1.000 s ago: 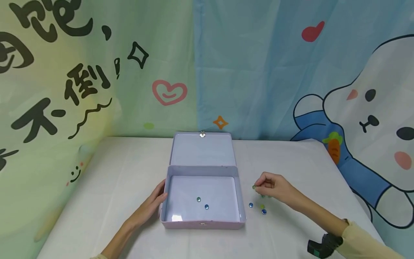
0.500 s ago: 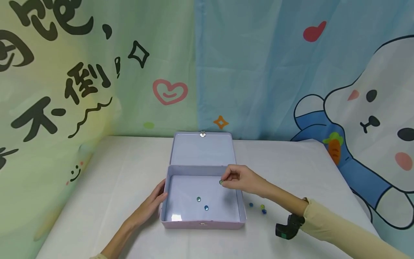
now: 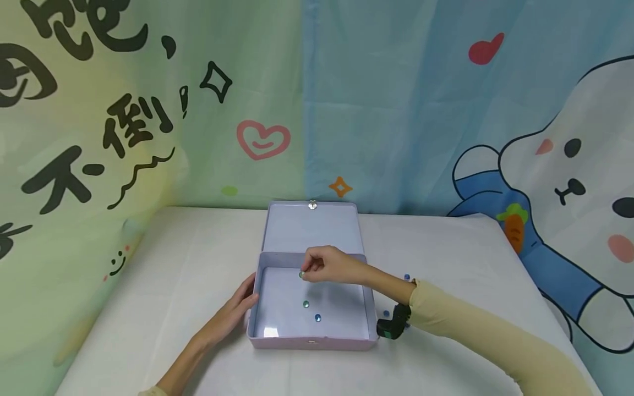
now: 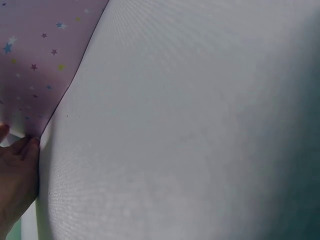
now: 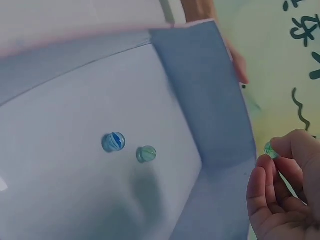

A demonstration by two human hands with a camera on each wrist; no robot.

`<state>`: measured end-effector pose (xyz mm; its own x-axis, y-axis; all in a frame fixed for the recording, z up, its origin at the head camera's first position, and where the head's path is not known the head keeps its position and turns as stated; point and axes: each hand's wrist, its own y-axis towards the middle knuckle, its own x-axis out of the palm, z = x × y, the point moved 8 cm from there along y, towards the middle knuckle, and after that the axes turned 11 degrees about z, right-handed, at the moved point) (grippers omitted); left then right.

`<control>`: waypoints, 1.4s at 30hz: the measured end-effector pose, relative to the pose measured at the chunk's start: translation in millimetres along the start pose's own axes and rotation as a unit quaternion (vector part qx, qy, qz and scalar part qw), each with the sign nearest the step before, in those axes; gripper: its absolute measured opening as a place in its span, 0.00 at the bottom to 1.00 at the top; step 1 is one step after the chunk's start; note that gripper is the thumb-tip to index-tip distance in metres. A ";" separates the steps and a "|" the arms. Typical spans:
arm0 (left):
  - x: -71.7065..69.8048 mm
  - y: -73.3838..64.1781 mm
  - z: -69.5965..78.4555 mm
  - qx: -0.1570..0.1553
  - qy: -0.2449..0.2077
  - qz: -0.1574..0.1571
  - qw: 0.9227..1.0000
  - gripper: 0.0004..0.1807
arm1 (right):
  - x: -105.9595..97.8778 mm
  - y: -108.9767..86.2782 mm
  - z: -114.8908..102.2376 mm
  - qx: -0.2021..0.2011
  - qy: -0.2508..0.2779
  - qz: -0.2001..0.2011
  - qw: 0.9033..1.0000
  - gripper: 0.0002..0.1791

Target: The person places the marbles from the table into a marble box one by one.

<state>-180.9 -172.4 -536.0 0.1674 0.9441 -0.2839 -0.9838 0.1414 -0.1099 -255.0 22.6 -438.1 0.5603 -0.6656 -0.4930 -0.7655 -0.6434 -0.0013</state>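
A lilac tin box (image 3: pixel 312 344) stands on the white-covered table with its hinged lid (image 3: pixel 311 228) thrown back. On its floor lie a green marble (image 3: pixel 306 304) and a blue-swirled marble (image 3: pixel 318 318), also visible in the right wrist view. My right hand (image 3: pixel 332 265) is above the back part of the box. Between thumb and fingertips it pinches another green marble (image 5: pixel 270 149). At the box's left side my left hand (image 3: pixel 236 308) rests with fairly straight fingers against the outer wall. The left wrist view shows that hand beside the star-printed outside of the tin.
To the right of the box a blue marble (image 3: pixel 386 313) lies on the tablecloth (image 3: pixel 208 242). The right sleeve (image 3: pixel 475 330) and a black wrist camera (image 3: pixel 393 324) cover part of that area. A printed curtain (image 3: pixel 366 110) hangs behind the table.
My right hand has moved left from the loose marbles beside the box to over the inside of the box, carrying the green marble. The left hand has stayed at the box's side.
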 end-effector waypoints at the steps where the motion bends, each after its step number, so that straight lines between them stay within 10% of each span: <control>1: 0.3 0.4 0.3 0.000 0.001 0.000 1.000 0.32 | 3.5 3.6 1.0 -0.001 -0.009 -0.005 1.000 0.04; 19: 2.2 3.3 0.5 -0.021 0.008 0.004 1.000 0.33 | 53.4 37.8 24.1 -0.022 -0.140 -0.060 0.988 0.02; 42: 0.0 -0.5 -2.0 -0.019 -0.002 0.006 1.000 0.33 | 60.0 38.1 37.5 0.006 -0.150 -0.048 0.987 0.03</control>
<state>-180.3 -173.1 -537.9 0.1558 0.9466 -0.2822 -0.9825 0.1190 -0.1432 -262.4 -27.6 -500.4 0.5129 -0.4583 -0.7258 -0.7180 -0.6925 -0.0701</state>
